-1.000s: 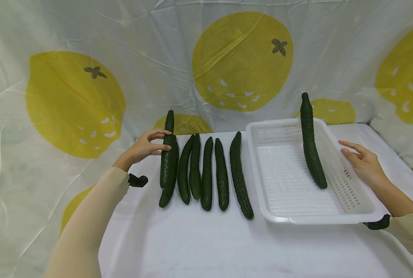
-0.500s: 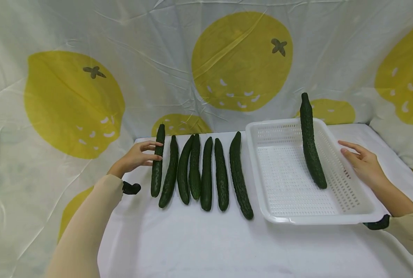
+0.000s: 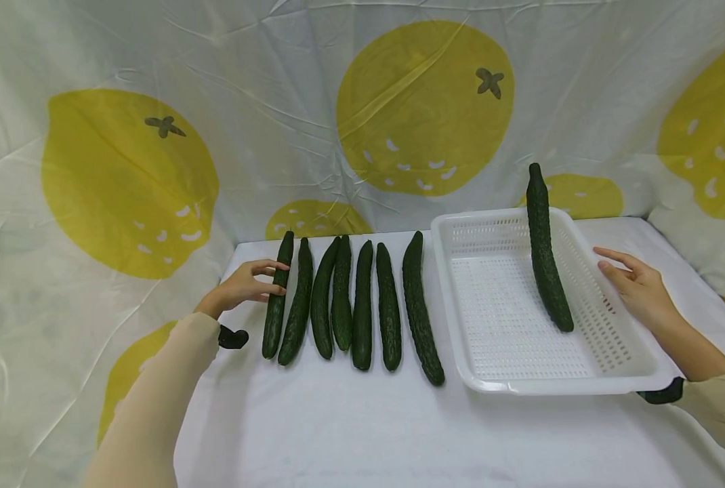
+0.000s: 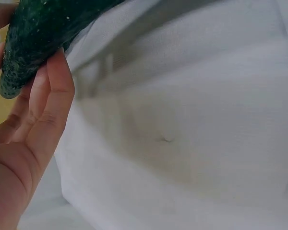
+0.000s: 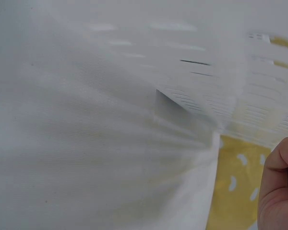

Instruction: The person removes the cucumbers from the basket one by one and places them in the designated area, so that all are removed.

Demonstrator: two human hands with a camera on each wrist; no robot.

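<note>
My left hand [image 3: 244, 288] holds a dark green cucumber [image 3: 276, 318] between thumb and fingers, at the left end of a row of cucumbers. In the left wrist view, the fingers [image 4: 57, 93] curl against this cucumber's [image 4: 43, 33] bumpy skin. Close to its right lies another cucumber [image 3: 298, 305]. On the right, a white perforated plastic basket [image 3: 524, 385] contains one cucumber [image 3: 548, 257], which leans over its far rim. My right hand [image 3: 639, 288] grips the basket's right rim. The right wrist view shows bent fingers beside the basket; their contact there is partly out of frame.
Several more cucumbers, such as the longest one [image 3: 422, 312], lie roughly parallel between the left hand and the basket. A white cloth [image 3: 350, 427] covers the table. Behind it hangs a lemon-print curtain [image 3: 265, 81].
My left hand has carried its cucumber left from above the neighbouring one and lowered it to the row's left end. The right hand and basket have stayed put.
</note>
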